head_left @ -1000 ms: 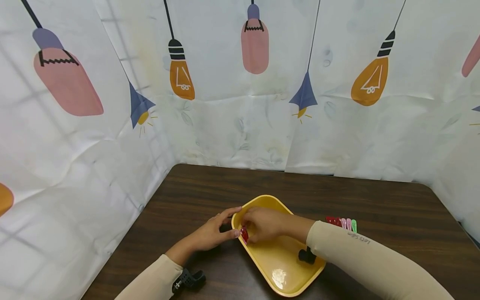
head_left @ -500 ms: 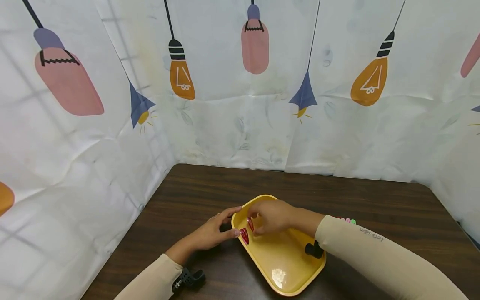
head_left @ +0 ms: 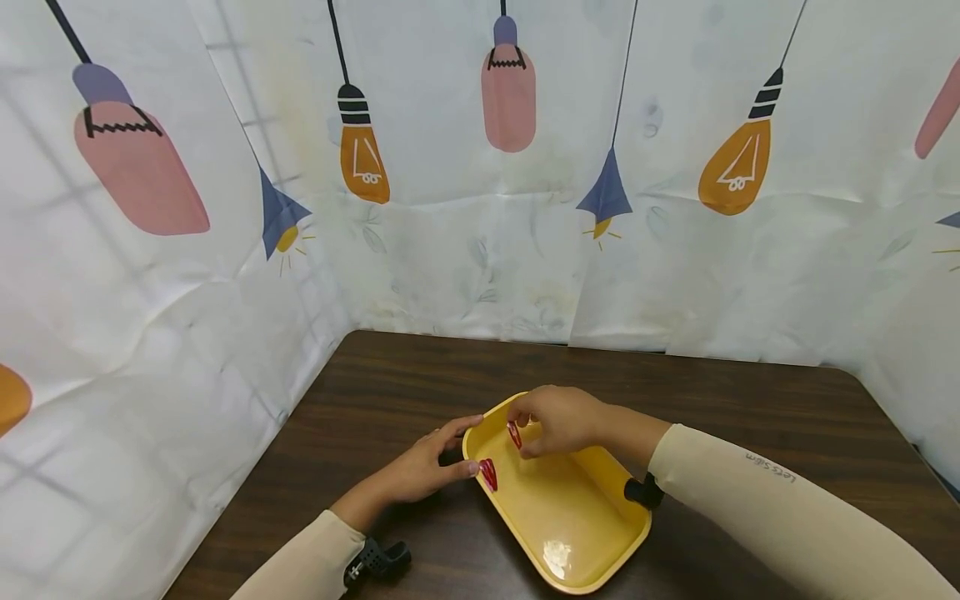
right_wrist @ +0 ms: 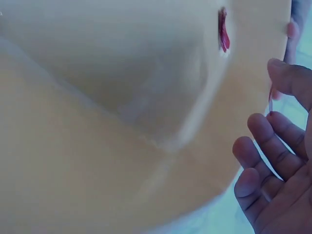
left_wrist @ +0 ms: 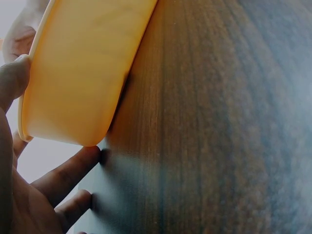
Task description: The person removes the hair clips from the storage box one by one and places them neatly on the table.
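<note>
My right hand (head_left: 562, 421) pinches a red snap hair clip (head_left: 514, 434) between thumb and fingertips, over the far left part of the yellow tray (head_left: 570, 508). In the right wrist view this clip is a thin sliver at the fingertips. More red hair clips (head_left: 488, 474) lie together inside the tray against its left wall, near my left thumb; the right wrist view shows these clips (right_wrist: 224, 30) too. My left hand (head_left: 420, 467) rests at the tray's left end, fingers spread. The left wrist view shows its thumb at the rim and a fingertip at the outer wall's lower corner.
The tray stands on a dark wood-grain table (head_left: 420, 375). A white curtain (head_left: 450, 275) printed with lamps hangs behind the table and along its left side. The right sleeve (head_left: 787, 500) reaches across the table's right part.
My right hand has lifted a red clip away from the others by the left wall, moving up and right. The sleeve now hides the row of clips on the table. The left hand stays put.
</note>
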The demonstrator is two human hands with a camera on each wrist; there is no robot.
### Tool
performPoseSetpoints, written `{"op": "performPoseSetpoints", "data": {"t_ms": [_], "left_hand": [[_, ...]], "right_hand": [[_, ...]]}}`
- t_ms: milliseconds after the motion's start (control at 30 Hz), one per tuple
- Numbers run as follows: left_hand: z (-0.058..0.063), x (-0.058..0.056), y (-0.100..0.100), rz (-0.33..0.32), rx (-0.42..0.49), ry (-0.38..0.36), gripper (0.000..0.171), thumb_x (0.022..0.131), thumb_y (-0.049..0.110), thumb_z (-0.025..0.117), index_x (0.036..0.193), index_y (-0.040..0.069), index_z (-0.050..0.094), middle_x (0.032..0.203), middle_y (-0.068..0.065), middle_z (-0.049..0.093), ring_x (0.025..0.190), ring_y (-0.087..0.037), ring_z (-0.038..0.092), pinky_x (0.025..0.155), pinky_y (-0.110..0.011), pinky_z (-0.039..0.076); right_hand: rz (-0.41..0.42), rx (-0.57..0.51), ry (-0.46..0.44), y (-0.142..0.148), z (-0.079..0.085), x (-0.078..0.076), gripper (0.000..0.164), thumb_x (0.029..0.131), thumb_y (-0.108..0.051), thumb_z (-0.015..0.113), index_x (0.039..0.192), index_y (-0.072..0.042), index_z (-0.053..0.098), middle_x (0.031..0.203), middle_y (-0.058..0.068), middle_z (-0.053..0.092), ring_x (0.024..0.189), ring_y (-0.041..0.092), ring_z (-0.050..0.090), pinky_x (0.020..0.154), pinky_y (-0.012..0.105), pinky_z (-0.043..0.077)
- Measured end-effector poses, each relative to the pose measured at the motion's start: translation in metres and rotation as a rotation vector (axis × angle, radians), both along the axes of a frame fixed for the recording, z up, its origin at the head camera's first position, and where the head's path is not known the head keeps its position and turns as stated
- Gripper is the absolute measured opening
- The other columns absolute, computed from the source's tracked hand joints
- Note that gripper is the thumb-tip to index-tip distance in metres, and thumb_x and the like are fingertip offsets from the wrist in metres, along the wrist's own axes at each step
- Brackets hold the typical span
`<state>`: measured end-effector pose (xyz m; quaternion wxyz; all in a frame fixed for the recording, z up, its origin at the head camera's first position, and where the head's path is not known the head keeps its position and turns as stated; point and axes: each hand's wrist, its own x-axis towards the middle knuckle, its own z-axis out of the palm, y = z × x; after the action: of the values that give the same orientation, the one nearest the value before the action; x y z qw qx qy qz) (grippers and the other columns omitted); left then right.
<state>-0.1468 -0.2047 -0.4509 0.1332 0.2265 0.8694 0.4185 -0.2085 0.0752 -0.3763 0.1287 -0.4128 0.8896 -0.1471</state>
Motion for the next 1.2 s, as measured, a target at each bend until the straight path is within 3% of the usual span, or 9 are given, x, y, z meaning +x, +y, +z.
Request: {"op": "performPoseSetpoints", "data": {"t_ms": [567,1033,1200], "left_hand": [[0.002,0.001,0.001,0.014,-0.004,-0.013,0.066,0.099,0.046,0.067,0.157,0.040,0.035,0.156,-0.001,0.043,0.134,-0.025,0.053,0.109,-0.063,0.035],[0.000,-0.001,0.000,-0.005,-0.001,0.006,0.068,0.100,0.045,0.066,0.158,0.037,0.034,0.157,-0.002,0.042,0.133,-0.025,0.054,0.109,-0.064,0.035],[0.001,0.000,0.000,-0.004,-0.001,0.003,0.068,0.100,0.046,0.066,0.158,0.036,0.034,0.158,-0.002,0.041,0.133,-0.025,0.054,0.108,-0.063,0.036]], "right_hand": [[-0.066,-0.063,-0.034,0.025,0.012,-0.007,0.043,0.085,-0.030,0.086,0.122,-0.018,0.070,0.107,-0.006,0.071,0.104,0.021,0.068,0.089,0.040,0.054],[-0.159,-0.112,-0.076,0.057,0.018,-0.007,0.045,0.085,-0.031,0.087,0.125,-0.020,0.069,0.101,-0.013,0.067,0.098,0.013,0.066,0.082,0.034,0.054],[-0.159,-0.162,-0.092,0.069,0.017,-0.007,0.044,0.086,-0.025,0.087,0.125,-0.015,0.069,0.097,-0.012,0.065,0.092,0.010,0.064,0.081,0.032,0.054]]}}
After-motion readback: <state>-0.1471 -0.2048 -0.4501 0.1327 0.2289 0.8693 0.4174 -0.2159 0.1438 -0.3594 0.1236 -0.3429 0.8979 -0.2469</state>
